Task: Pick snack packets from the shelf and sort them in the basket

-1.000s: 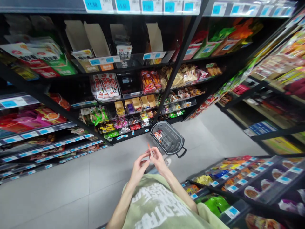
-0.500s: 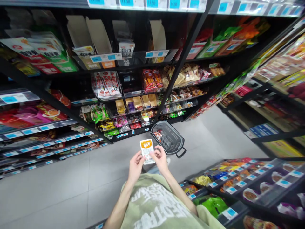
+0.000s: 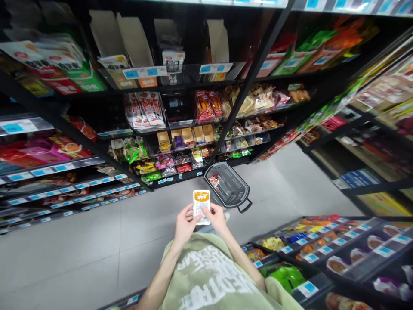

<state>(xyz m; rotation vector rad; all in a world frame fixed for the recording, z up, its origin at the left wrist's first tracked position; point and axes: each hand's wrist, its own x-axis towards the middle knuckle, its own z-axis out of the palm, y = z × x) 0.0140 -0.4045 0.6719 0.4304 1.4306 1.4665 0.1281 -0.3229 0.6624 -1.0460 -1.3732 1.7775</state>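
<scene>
A small white snack packet [image 3: 201, 197] with an orange panel at its top is held up in front of my chest. My left hand [image 3: 186, 221] pinches its left edge, thumb lying on the front. On the other side my right hand [image 3: 216, 216] grips the right edge, its thumb also over the packet's face. The fingers behind the packet are partly hidden. Beyond my hands, on the floor to the right, stands a dark grey shopping basket [image 3: 237, 181] with a few small red-and-white packets [image 3: 213, 181] inside.
Ahead rises a black shelf unit with bagged snacks [image 3: 145, 110], open card boxes and blue-white price tags. A lower shelf of packaged food [image 3: 303, 241] runs close by on my right. Grey tiled floor [image 3: 80, 241] stretches to the left, and more shelving stands at far right.
The packet and both hands have shifted slightly right, and the packet now stands straighter. My left thumb reaches further across its front. The basket stays in place.
</scene>
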